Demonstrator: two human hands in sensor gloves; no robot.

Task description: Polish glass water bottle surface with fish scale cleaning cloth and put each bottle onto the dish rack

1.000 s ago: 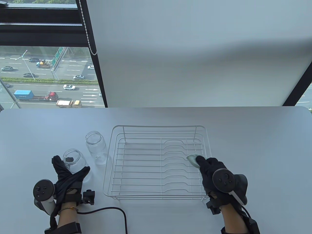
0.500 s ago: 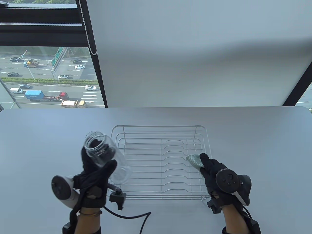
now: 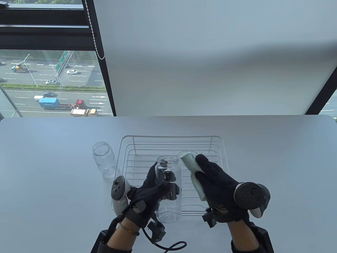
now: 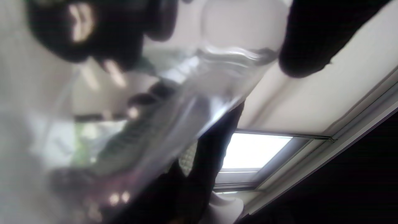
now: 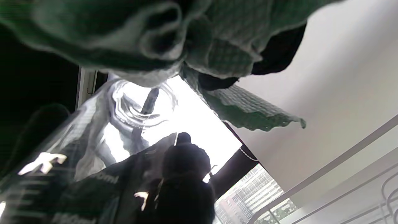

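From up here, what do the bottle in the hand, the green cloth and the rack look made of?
Held bottle: clear glass, glossy; the glove shows through it.
Cloth: pale green woven fabric, seemingly microfibre; the right wrist view shows a fine scale-like grid and soft folds.
Dish rack: thin wire, probably white-coated metal, smooth.

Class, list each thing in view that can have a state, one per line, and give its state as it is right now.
held bottle: upright, uncapped, gripped mid-air over the rack's near edge.
second bottle: upright on the table, uncapped.
cloth: bunched, beside the held bottle.
dish rack: no bottle on it.
left hand: gripping the held bottle.
right hand: holding the cloth.
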